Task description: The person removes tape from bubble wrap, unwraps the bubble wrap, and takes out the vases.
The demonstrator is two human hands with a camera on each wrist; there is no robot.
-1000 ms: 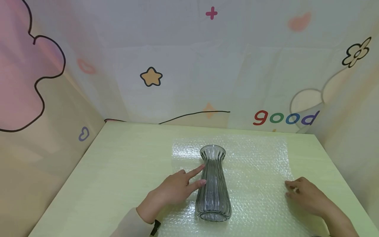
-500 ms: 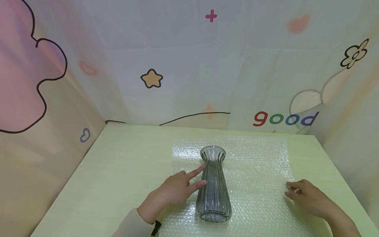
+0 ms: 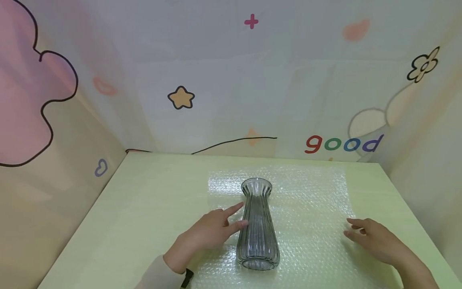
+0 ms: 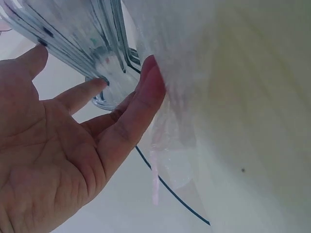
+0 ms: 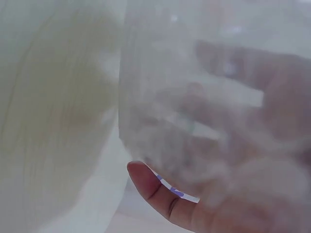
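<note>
A ribbed, grey-tinted glass vase (image 3: 257, 224) lies on its side on a sheet of clear bubble wrap (image 3: 310, 216), mouth toward the back wall, base toward me. My left hand (image 3: 207, 230) is beside its left side, the thumb touching the glass and the index finger extended close to the neck. In the left wrist view, the remaining fingers reach down along the bubble wrap (image 4: 175, 97). At the wrap's right edge, my right hand (image 3: 377, 241) has thumb and index finger apart. The right wrist view shows the wrap's film (image 5: 160, 97) in front of much of that hand.
The pale green table (image 3: 144, 208) extends left of the wrap, with a narrow strip on the right. Printed fabric walls (image 3: 223, 96) enclose the back and both sides. A dark strap (image 3: 187, 277) shows at the left wrist.
The view has shifted slightly, moving the scene a little left. My left index fingertip has drawn slightly off the vase. The right thumb and index finger are a bit farther apart.
</note>
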